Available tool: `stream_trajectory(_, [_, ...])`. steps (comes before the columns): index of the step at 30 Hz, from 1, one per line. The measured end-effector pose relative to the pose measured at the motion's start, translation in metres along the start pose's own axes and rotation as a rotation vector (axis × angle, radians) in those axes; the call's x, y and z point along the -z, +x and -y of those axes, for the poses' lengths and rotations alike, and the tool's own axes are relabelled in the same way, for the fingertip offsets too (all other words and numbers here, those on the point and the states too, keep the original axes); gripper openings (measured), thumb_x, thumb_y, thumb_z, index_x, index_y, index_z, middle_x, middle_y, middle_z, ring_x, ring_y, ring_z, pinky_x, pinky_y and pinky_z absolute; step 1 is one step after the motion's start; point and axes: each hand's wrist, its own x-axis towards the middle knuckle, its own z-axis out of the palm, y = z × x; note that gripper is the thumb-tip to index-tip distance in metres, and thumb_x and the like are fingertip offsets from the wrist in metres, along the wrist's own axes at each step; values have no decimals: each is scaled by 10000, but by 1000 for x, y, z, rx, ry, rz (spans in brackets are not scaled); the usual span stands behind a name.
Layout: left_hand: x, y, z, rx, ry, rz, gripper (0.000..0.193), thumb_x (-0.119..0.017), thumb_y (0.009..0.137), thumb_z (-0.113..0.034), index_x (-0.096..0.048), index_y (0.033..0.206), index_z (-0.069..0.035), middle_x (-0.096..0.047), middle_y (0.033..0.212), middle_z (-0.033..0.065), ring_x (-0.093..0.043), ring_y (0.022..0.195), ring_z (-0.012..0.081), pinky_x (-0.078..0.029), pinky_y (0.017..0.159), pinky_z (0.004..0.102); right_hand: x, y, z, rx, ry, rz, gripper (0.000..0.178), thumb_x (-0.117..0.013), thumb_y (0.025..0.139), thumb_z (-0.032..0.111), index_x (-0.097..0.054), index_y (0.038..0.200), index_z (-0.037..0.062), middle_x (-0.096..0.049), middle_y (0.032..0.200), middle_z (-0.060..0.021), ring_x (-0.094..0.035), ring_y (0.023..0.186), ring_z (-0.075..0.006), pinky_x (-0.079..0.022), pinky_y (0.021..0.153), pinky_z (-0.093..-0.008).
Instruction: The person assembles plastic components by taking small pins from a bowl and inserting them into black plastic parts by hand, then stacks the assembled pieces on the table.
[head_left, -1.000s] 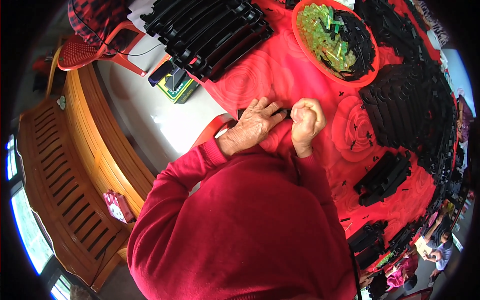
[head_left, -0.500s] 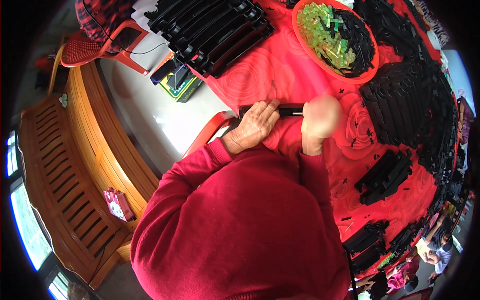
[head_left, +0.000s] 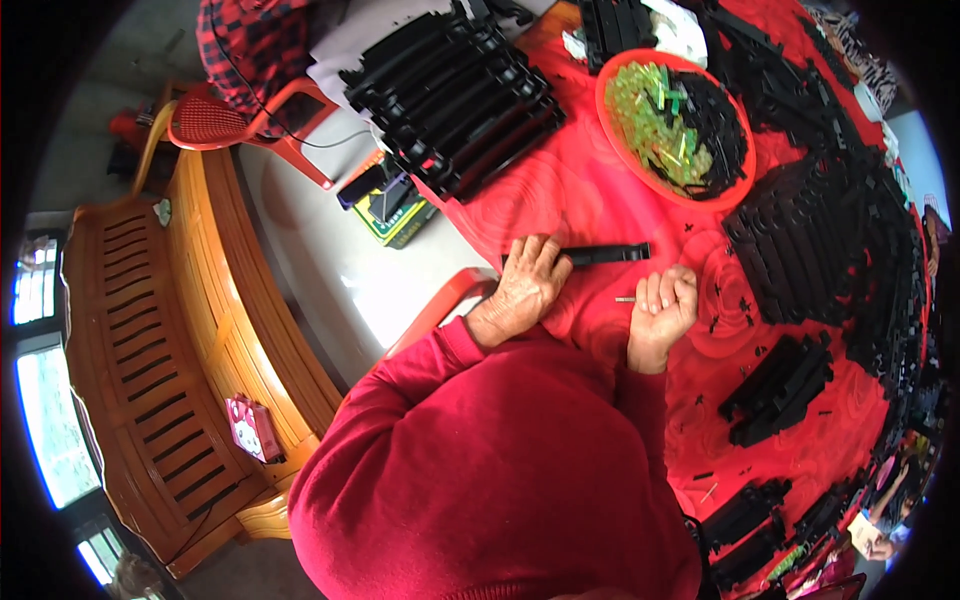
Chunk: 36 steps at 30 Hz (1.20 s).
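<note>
My left hand [head_left: 530, 283] is closed over the left end of a long narrow black plastic part [head_left: 605, 254], which lies on the red tablecloth. Its right end sticks out bare past my fingers. Just below that end, my right hand [head_left: 664, 305] makes a fist around a tool whose thin metal shaft [head_left: 625, 299] pokes out to the left. The tool's handle is hidden in my fist, and its tip is apart from the black part.
A red basin [head_left: 728, 200] of yellow-green and black pieces stands beyond my right hand. Stacked black parts sit far left [head_left: 460, 110] and at right [head_left: 785, 245]; a smaller pile [head_left: 778, 390] lies nearer. Left are a red chair [head_left: 215, 118] and a wooden bench [head_left: 150, 370].
My right hand has drawn back from the black part, so the shaft no longer meets it and its right end shows. The whole view has also shifted.
</note>
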Motion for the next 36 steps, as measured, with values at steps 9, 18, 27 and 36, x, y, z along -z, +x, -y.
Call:
stream_trajectory(9, [18, -1, 19, 66, -81, -136, 196, -613, 690, -103, -602, 879, -49, -545, 1001, 116, -502, 873, 276, -413, 685, 388, 33, -1, 0, -146, 53, -47, 127, -436, 854, 90, -547, 848, 30, -337, 494, 39, -296, 367, -80, -286, 358, -232])
stream_trajectory(18, [88, 54, 106, 153, 293, -494, 203, -700, 635, -67, -608, 815, -72, -567, 940, 68, -511, 833, 263, -418, 699, 375, 21, 0, -10, -166, -111, -132, 124, -414, 843, 37, -536, 843, 19, -309, 511, 37, -271, 391, -69, -271, 355, -230])
stream_trajectory(27, [77, 71, 146, 308, 394, -379, 153, -687, 707, -112, -660, 856, -96, -606, 939, 38, -534, 887, 257, -424, 786, 385, 12, -3, -10, -171, -239, -184, 121, -410, 832, 32, -530, 825, 17, -312, 514, 34, -270, 390, -65, -269, 358, -221])
stream_trajectory(36, [74, 70, 142, 284, 353, -350, 218, -680, 721, -93, -621, 928, -60, -560, 1015, 106, -505, 942, 295, -414, 810, 411, 7, -3, -10, -154, -254, -195, 122, -412, 842, 21, -533, 824, 17, -311, 514, 41, -277, 389, -61, -264, 359, -218])
